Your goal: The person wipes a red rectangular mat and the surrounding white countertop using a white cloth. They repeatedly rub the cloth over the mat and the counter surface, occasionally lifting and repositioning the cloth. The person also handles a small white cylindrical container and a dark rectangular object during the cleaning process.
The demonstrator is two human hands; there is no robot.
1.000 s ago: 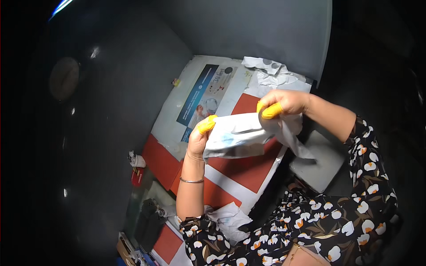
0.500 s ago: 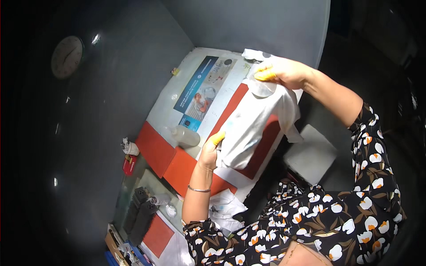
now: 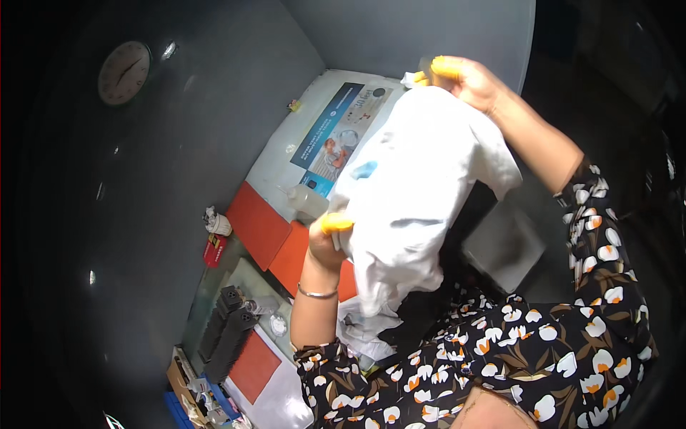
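Both hands' fingers (image 3: 336, 224) pinch a white garment (image 3: 414, 207) above a blue-and-white rectangular poster (image 3: 343, 129).

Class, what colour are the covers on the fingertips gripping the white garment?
Yellow, on both the left hand and right hand; white garment. Head view.

We see the garment (image 3: 418, 193) stretched over the table (image 3: 286, 154), our left hand (image 3: 327, 239) at its near edge, our right hand (image 3: 468, 80) at its far end, a bottle (image 3: 307, 201) just left.
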